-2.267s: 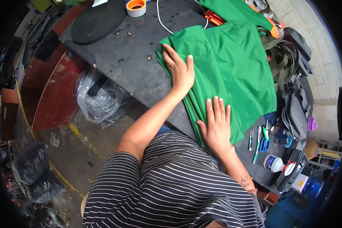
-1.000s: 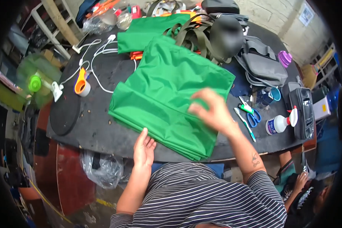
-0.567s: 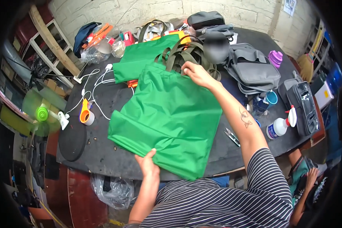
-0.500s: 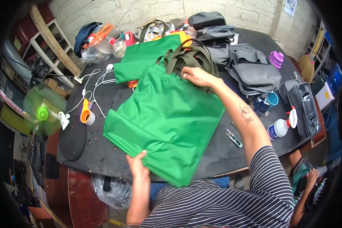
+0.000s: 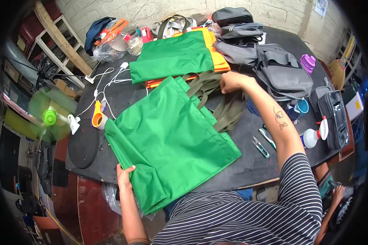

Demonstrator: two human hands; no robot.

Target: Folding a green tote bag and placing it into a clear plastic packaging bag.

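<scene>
A stack of green tote bags [image 5: 167, 134] lies slanted on the black table, several edges showing in steps on its right side. My left hand [image 5: 125, 176] pinches the near left edge of the bags, thumb on top, where the fabric folds and hangs past the table edge. Olive-green handles [image 5: 204, 85] stick out from the stack's far right side. Closed around the end of some handles is my right hand [image 5: 234, 83], raised over the table. Other handles [image 5: 229, 114] droop onto the tabletop beside the bags. Its fingers are partly hidden from view.
Behind lies another green bag [image 5: 171, 55] on orange and yellow ones [image 5: 221, 61]. Grey bags [image 5: 284, 71] fill the back right. Thread snips [image 5: 260, 148], a spray bottle [image 5: 316, 134] and a blue cup [image 5: 302, 106] are at right. A tape roll [image 5: 98, 118] and a running fan [image 5: 50, 117] are at left.
The green bags have turned clockwise, so their handles now point right. My right hand has moved right with the handles, and my left hand has shifted left along with the near edge.
</scene>
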